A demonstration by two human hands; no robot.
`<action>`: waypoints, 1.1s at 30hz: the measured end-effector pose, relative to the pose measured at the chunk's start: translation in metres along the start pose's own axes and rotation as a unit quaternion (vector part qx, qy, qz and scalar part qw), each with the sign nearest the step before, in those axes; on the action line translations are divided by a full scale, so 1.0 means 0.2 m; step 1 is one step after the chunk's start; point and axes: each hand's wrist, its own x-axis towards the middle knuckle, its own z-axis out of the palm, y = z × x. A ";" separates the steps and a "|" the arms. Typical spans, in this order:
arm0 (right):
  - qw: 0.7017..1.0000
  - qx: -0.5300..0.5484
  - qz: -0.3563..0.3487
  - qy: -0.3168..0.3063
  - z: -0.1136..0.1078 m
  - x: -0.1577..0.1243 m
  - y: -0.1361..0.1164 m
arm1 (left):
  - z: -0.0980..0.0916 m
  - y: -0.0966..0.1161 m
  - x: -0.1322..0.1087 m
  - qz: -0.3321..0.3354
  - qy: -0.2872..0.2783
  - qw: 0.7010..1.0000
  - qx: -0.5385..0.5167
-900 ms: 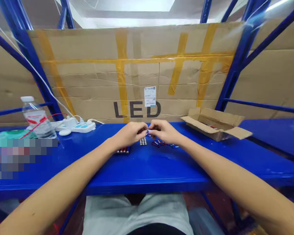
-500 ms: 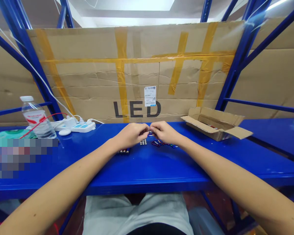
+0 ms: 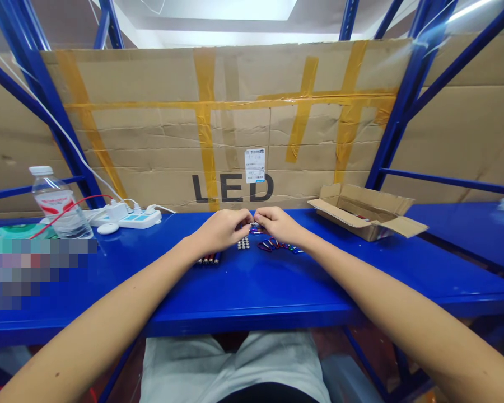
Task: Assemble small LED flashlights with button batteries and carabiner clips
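Observation:
My left hand [image 3: 225,229] and my right hand [image 3: 278,225] meet fingertip to fingertip over the blue table, both with fingers pinched. Whatever they pinch is too small and covered to name. Just below the fingertips show small shiny and coloured pieces [image 3: 256,229], partly hidden. Nearer to me lies a neat block of small silver pieces [image 3: 243,243]. Several coloured carabiners [image 3: 273,244] are spread in a row beneath my right hand and wrist. Under my left wrist, a row of dark red and blue tubes with silver ends [image 3: 210,259] is partly covered.
An opened cardboard box [image 3: 361,215] stands at the right. On the left are a water bottle [image 3: 61,204], a white power strip [image 3: 140,218] with cables and a small white round object [image 3: 108,229]. A large cardboard sheet [image 3: 163,134] backs the blue table [image 3: 252,296].
The view has shifted slightly. My hands stay together with fingers pinched, and a little more of the tubes and coloured pieces shows. Nothing on the table has visibly moved.

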 end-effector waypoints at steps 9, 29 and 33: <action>0.996 0.058 -0.057 -0.037 0.01 -0.01 0.08 | -0.01 -0.02 0.00 -0.007 0.011 1.000 -0.008; 0.984 -0.114 -0.126 0.050 -0.02 -0.02 0.03 | 0.01 -0.03 -0.01 -0.040 0.071 0.994 -0.076; 0.983 -0.105 -0.147 0.044 -0.02 -0.03 0.02 | 0.01 -0.03 -0.01 -0.039 0.061 0.991 -0.109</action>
